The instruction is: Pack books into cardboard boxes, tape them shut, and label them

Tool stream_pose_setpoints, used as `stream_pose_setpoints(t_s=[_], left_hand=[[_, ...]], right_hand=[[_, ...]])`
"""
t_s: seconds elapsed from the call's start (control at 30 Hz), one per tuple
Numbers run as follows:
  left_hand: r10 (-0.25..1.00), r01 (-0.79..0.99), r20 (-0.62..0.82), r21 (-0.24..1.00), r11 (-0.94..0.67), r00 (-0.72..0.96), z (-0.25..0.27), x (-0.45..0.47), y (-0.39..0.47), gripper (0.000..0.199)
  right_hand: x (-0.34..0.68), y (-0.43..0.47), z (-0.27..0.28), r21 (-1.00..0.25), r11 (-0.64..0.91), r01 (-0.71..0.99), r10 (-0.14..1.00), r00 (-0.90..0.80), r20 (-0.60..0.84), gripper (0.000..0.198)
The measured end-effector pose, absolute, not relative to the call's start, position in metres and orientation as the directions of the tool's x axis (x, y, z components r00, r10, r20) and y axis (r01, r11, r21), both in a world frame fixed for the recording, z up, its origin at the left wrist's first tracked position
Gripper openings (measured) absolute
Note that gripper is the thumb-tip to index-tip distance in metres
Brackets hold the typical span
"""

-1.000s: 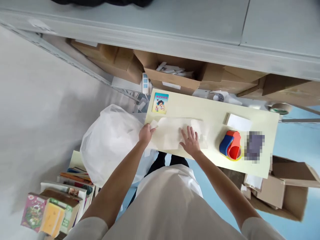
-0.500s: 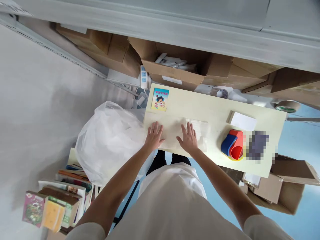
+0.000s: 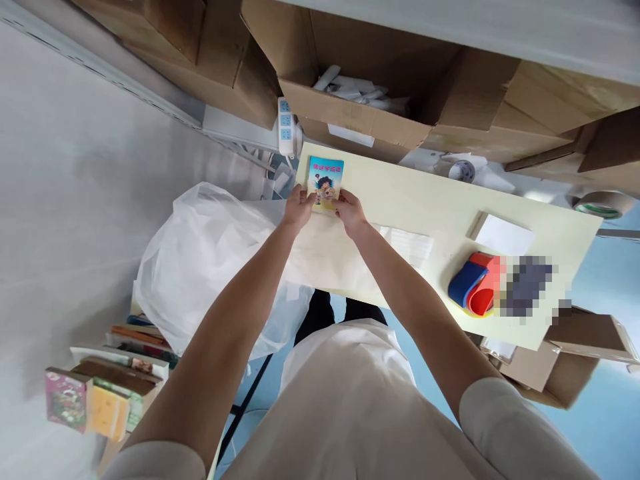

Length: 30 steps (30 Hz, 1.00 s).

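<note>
Btwn both hands [image 3: 299,210]: booklet [image 3: 326,180], apparently gripped.

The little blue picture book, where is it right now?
The blue picture book lies at the table's far left corner, between the left hand and right hand, just below the white power strip.

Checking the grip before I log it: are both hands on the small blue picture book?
Yes, the left hand and right hand touch the near edge of the small blue picture book.
</note>
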<state>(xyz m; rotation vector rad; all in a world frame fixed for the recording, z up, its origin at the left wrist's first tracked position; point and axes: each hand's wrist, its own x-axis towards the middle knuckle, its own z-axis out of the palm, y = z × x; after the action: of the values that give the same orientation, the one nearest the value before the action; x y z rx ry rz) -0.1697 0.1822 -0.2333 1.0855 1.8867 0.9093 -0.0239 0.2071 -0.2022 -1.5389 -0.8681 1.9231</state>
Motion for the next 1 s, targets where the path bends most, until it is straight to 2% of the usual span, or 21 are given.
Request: stream_pose_setpoints(t_s=[0.07,0.13,0.27,0.33,0.37,0.4,0.47,0.57,0.73,0.83,0.9,1.0], left_hand=[[0.882,0.344,-0.302,0.837,0.427,-0.361,-0.22,-0.164,0.182,0.018],[0.877,0.284,-0.314,0.859,0.425,-0.363,-0.201,-0.151,0.177,0.028],[0.89,0.016,-0.376,0.919,0.393,-0.259,-0.161,-0.104,0.144,0.038],[0.885,-0.063,-0.424,0.906,0.42,-0.192,-0.151,-0.074,0.117,0.037],[0.875,-0.068,-0.458,0.889,0.453,-0.16,-0.149,-0.059,0.103,0.036],[0.864,-0.045,-0.487,0.873,0.485,-0.128,-0.151,-0.045,0.089,0.035],[0.853,0.05,-0.516,0.852,0.521,-0.08,-0.16,-0.021,0.067,0.033],[0.847,0.199,-0.531,0.826,0.527,-0.035,-0.179,0.003,0.047,0.032],[0.85,0.428,-0.524,0.782,0.453,0.058,-0.194,0.014,0.036,0.039],[0.911,0.624,-0.402,0.736,0.262,0.091,-0.193,0.017,0.032,0.051],[0.919,0.717,-0.357,0.684,0.137,0.165,-0.189,0.02,0.03,0.059],[0.864,0.812,-0.43,0.583,0.044,0.261,-0.185,0.025,0.028,0.062]], right_hand=[[-0.022,0.208,-0.201,-0.779,-0.627,0.016,0.762,-0.194,-0.617,0.032],[-0.011,0.205,-0.196,-0.824,-0.565,0.038,0.813,-0.142,-0.564,0.036],[0.042,0.169,-0.172,-0.895,-0.437,0.092,0.899,0.06,-0.433,0.051],[0.079,0.137,-0.159,-0.887,-0.46,0.03,0.887,0.067,-0.458,0.061],[0.097,0.119,-0.155,-0.873,-0.488,-0.001,0.873,0.022,-0.488,0.059],[0.114,0.102,-0.153,-0.861,-0.509,-0.005,0.861,-0.007,-0.509,0.053],[0.142,0.072,-0.156,-0.838,-0.542,0.062,0.84,0.039,-0.541,0.044],[0.169,0.047,-0.173,-0.775,-0.571,0.271,0.818,0.107,-0.565,0.036],[0.182,0.04,-0.198,-0.65,-0.43,0.627,0.878,0.121,-0.464,0.032],[0.182,0.033,-0.204,-0.57,-0.327,0.754,0.936,0.174,-0.307,0.044],[0.181,0.026,-0.206,-0.563,-0.329,0.758,0.943,0.234,-0.236,0.058],[0.177,0.019,-0.209,-0.649,-0.403,0.645,0.915,0.292,-0.278,0.072]])
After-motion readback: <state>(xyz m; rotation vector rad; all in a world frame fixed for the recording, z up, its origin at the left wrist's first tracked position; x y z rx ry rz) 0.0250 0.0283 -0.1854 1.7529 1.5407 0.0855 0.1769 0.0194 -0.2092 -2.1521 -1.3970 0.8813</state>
